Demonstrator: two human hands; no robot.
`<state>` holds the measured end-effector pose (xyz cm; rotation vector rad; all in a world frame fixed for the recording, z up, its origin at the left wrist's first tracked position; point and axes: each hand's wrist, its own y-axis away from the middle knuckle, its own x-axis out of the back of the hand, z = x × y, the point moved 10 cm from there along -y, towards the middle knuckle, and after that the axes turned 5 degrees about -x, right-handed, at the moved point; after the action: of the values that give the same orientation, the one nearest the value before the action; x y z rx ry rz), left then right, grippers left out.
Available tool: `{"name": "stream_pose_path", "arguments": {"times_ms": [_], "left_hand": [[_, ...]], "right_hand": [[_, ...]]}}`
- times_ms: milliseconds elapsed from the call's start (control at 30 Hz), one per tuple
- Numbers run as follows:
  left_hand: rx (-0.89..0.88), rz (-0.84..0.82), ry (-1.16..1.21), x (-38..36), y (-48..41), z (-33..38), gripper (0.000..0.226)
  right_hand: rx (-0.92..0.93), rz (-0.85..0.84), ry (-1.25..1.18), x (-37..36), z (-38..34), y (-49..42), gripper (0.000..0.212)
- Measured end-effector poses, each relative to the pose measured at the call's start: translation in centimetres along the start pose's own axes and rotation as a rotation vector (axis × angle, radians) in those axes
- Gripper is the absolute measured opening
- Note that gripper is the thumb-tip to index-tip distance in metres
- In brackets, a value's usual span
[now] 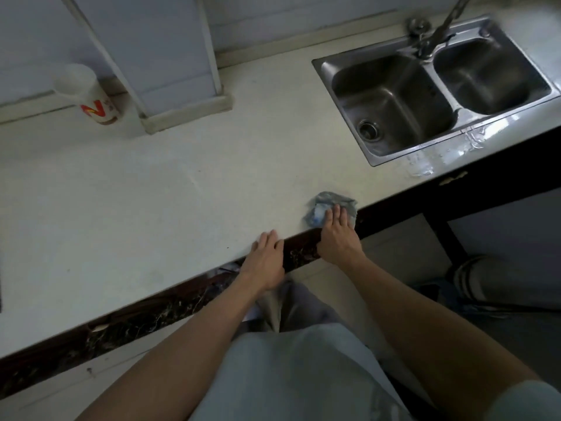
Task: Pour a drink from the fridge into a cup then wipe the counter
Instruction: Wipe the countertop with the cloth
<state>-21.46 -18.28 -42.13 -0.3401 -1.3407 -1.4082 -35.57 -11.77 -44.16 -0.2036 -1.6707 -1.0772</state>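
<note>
A crumpled grey-blue cloth lies on the white counter near its front edge. My right hand presses flat on the cloth, fingers covering its near side. My left hand rests on the counter's front edge just left of it, fingers apart and holding nothing. A white paper cup with a red and orange logo stands at the back left against the wall.
A steel double sink with a tap is set into the counter at the back right, with wet patches along its front rim. A white box-like column stands at the back between cup and sink.
</note>
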Motion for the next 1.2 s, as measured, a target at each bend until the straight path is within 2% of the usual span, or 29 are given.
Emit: {"name": "stream_pose_path", "arguments": {"times_ms": [133, 233, 400, 633, 867, 1033, 1200], "left_hand": [[0.024, -0.042, 0.014, 1.8, -1.4, -0.3, 0.038], [0.04, -0.036, 0.022, 4.1, -3.5, 0.2, 0.034], [0.011, 0.029, 0.092, 7.7, -8.7, 2.3, 0.045], [0.066, 0.056, 0.1, 11.2, -14.3, 1.8, 0.057], [0.188, 0.106, 0.142, 13.7, -19.0, -1.2, 0.061], [0.263, 0.186, 0.171, 16.4, -22.2, -3.1, 0.066], [0.295, 0.257, 0.204, 17.6, -24.2, -4.4, 0.064]], "right_hand": [[-0.069, -0.01, -0.087, 1.0, 2.2, -1.5, 0.082], [-0.09, -0.015, -0.111, 1.9, 3.5, -3.2, 0.085], [-0.061, 0.011, -0.091, 3.8, 5.3, -6.3, 0.093], [0.16, 0.057, -0.097, 6.7, 5.7, -11.4, 0.09], [0.338, 0.072, 0.029, 12.3, 3.0, -20.8, 0.088], [0.381, 0.126, 0.016, 16.1, 0.2, -26.2, 0.084], [0.466, 0.14, 0.031, 18.8, -2.8, -30.9, 0.091]]}}
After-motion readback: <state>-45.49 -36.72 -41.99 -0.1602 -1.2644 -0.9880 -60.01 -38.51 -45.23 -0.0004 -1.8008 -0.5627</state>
